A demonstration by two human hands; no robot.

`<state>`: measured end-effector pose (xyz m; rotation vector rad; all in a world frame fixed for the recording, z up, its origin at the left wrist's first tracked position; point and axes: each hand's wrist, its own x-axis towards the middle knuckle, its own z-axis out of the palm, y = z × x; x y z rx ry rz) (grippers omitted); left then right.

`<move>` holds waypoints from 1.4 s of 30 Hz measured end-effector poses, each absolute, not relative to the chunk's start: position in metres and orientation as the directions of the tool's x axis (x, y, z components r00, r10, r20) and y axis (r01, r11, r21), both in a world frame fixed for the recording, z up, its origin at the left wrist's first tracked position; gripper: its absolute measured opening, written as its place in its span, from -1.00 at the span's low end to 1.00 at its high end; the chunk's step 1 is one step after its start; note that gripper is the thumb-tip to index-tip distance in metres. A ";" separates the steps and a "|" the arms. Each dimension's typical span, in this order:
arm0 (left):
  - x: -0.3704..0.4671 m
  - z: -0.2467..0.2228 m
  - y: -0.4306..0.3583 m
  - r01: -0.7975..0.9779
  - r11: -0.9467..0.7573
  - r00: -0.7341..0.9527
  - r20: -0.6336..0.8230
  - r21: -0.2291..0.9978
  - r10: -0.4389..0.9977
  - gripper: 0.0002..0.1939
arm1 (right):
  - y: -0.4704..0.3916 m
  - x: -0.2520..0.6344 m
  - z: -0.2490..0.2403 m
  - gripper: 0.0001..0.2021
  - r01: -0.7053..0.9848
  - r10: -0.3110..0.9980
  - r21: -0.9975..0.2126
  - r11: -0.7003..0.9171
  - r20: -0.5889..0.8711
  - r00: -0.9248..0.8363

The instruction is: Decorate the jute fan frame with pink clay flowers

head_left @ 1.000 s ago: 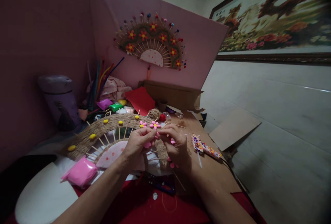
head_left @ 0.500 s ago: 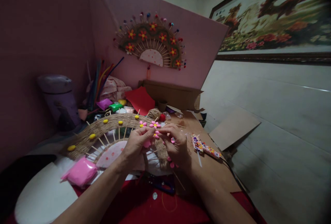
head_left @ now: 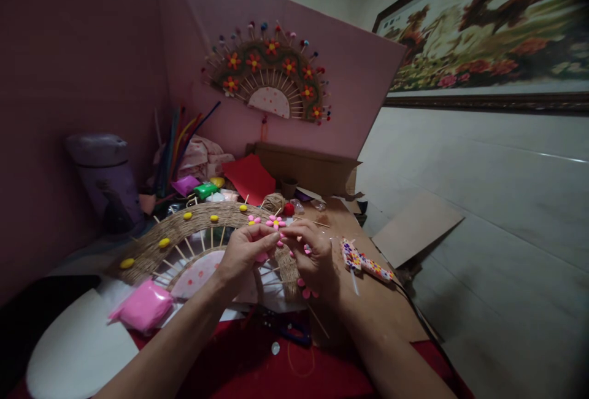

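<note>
My left hand (head_left: 246, 255) and my right hand (head_left: 315, 258) meet fingertip to fingertip above the right part of a twine-wrapped fan (head_left: 147, 250) on thin sticks. A lump of pink clay (head_left: 261, 257) shows under the fingers of my closed left hand. The right thumb and fingers are pinched together, and what lies between the tips is too small to make out. Pink clay flowers with yellow centres, one a whole flower (head_left: 275, 222), sit along the fan's right side. Yellow clay ovals (head_left: 188, 216) dot its left side. A pink flower (head_left: 307, 288) lies below my right hand.
A pink clay packet (head_left: 143, 305) lies left of my forearm, near a white board (head_left: 83, 350). Scissors (head_left: 294, 331) rest on red cloth. A flower-patterned glue gun (head_left: 363, 261) lies on cardboard (head_left: 391, 307). Behind are a twine ball (head_left: 274, 203) and a finished fan (head_left: 271, 67).
My fingertips have shifted slightly against each other, covering more of the pink flower behind them. Everything else stays in place.
</note>
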<state>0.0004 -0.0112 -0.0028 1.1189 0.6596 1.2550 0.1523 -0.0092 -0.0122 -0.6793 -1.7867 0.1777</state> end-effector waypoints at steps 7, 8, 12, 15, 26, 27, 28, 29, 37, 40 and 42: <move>-0.019 0.001 0.002 0.093 -0.398 -0.103 0.407 0.912 0.908 -0.81 | -0.010 0.157 -0.008 -0.84 0.437 0.525 -0.418 0.796 0.837 -0.155; -0.024 -0.001 0.006 0.237 -0.412 -0.147 0.452 0.880 0.880 -0.83 | -0.010 0.157 -0.008 -0.85 0.446 0.520 -0.413 0.794 0.842 -0.147; -0.042 -0.007 0.017 0.658 -0.312 -0.167 0.537 0.686 0.827 -0.84 | -0.007 0.160 -0.007 -0.87 0.478 0.519 -0.417 0.773 0.849 -0.099; -0.048 -0.009 0.020 0.814 -0.204 -0.146 0.531 0.544 0.834 -0.82 | -0.002 0.163 -0.007 -0.89 0.497 0.515 -0.424 0.758 0.855 -0.056; -0.047 -0.013 0.021 0.904 -0.149 -0.106 0.547 0.401 0.830 -0.81 | 0.005 0.167 -0.009 -0.88 0.534 0.515 -0.418 0.735 0.856 -0.040; -0.046 -0.013 0.020 0.906 -0.140 -0.112 0.545 0.399 0.831 -0.80 | 0.004 0.167 -0.009 -0.89 0.535 0.507 -0.407 0.741 0.861 -0.047; -0.045 -0.013 0.020 0.908 -0.131 -0.119 0.543 0.399 0.831 -0.80 | 0.004 0.167 -0.009 -0.89 0.535 0.497 -0.394 0.747 0.866 -0.057; -0.044 -0.013 0.019 0.908 -0.124 -0.126 0.542 0.401 0.831 -0.80 | 0.004 0.166 -0.009 -0.89 0.535 0.487 -0.381 0.754 0.871 -0.067; -0.042 -0.014 0.017 0.922 -0.113 -0.124 0.558 0.371 0.820 -0.78 | 0.003 0.167 -0.012 -0.87 0.531 0.490 -0.354 0.770 0.861 -0.135; -0.041 -0.014 0.018 0.936 -0.101 -0.110 0.554 0.336 0.825 -0.76 | 0.002 0.167 -0.013 -0.87 0.541 0.499 -0.353 0.764 0.854 -0.147; -0.041 -0.014 0.019 0.946 -0.092 -0.099 0.551 0.309 0.829 -0.75 | 0.002 0.167 -0.014 -0.87 0.550 0.502 -0.348 0.759 0.851 -0.154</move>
